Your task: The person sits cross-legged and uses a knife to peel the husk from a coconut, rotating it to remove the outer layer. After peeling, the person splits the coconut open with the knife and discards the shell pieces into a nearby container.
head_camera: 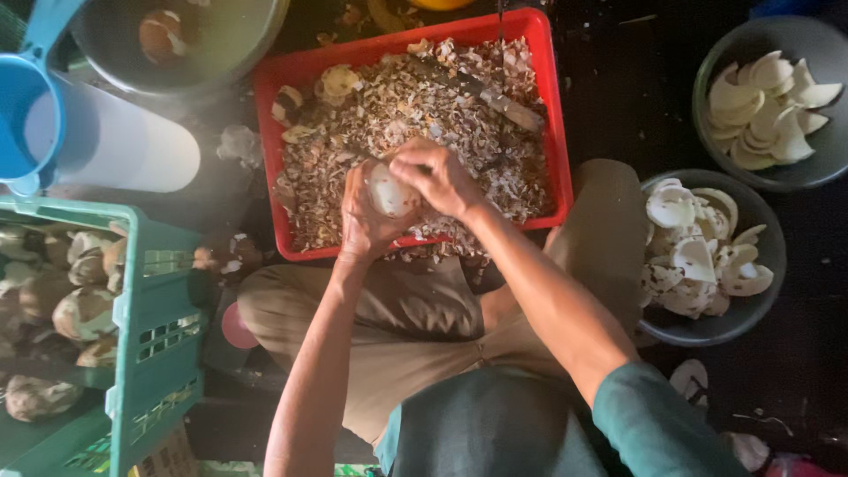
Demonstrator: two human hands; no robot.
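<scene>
My left hand (364,221) cups a white coconut piece (389,191) over the red tray (556,132) of shavings; my right hand (442,177) closes on its top. It could slip, I'd guess, since my grip looks shallow. Beyond lies a knife (512,110).

Dark floor (618,97) carries a red tray (556,132) (full of shavings), two grey bowls (707,66), green crate (150,353).

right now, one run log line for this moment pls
left hand: cups white coconut piece | right hand: on piece | under: red tray of peelings
</scene>
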